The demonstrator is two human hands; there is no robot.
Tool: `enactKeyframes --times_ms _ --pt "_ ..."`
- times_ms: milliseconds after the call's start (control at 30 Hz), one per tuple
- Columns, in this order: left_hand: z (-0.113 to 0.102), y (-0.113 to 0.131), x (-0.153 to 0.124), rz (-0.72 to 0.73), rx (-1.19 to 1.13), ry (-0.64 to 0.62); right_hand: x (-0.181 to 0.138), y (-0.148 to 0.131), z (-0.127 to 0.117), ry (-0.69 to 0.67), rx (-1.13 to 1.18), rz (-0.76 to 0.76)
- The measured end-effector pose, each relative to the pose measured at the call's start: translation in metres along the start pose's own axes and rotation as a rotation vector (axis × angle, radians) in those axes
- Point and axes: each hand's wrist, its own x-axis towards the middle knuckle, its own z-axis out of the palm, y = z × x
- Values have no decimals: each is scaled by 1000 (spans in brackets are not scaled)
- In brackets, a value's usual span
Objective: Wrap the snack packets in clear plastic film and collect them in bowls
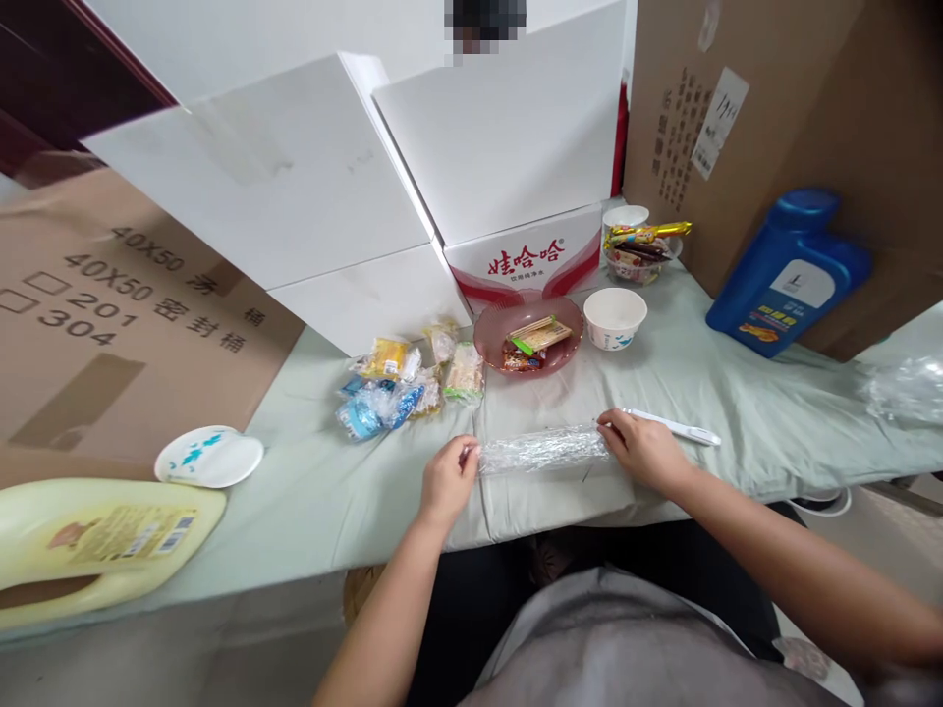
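Note:
A crinkled strip of clear plastic wrap (545,450) stretches sideways over the cloth near the table's front edge. My left hand (448,479) pinches its left end between thumb and fingers. At the right end, my right hand (646,450) is closed on it the same way. A slim white tool (682,428), perhaps a pen or cutter, lies just behind my right hand, its far end partly hidden. Beyond the strip stands a pinkish glass dish (490,346) holding packaged snacks (541,336). Beside that dish is a white paper bowl (616,320).
Wrapped packets (387,393) are heaped left of the dish. A snack-filled bowl (637,257) stands at the back right. A blue bottle (796,275) leans right; a yellow bottle (110,540) and paper cup (210,457) lie left. White boxes (508,137) and a cardboard box (125,304) border the table.

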Motion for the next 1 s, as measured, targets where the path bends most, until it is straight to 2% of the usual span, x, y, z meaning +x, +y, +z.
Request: enactKeyframes --times_ms 67,133,233,267,333,400,467,500,567,633,733,867,1000 --pt "6 -2 6 -8 129 1 10 1 7 -30 -157 20" --pt "7 1 8 -11 251 54 13 0 9 -2 -249 -31" --pt "4 17 2 41 362 197 10 -5 10 128 -245 -199" --pt "4 25 -1 95 372 201 8 -9 12 138 -224 -279" --pt "10 40 -8 245 360 77 5 -14 19 69 -185 -445" --pt "20 48 -14 364 349 -139 1 -15 28 -62 -162 -566" --pt "30 48 -19 383 356 -300 -4 -8 35 -148 -152 -592" --pt "34 46 -20 374 359 -339 -7 -2 36 -165 -148 -586" --pt "36 43 -23 354 354 -347 -17 11 30 -167 -136 -574" --pt "36 48 -27 341 330 -289 -28 21 18 -157 -115 -562" --pt "36 73 -36 305 240 -226 -45 23 -4 -147 -59 -523" --pt "42 107 -46 401 53 -351 -63 12 -26 -167 -29 -540" --pt "46 109 -45 528 4 -404 -68 15 -34 -233 -121 -590"
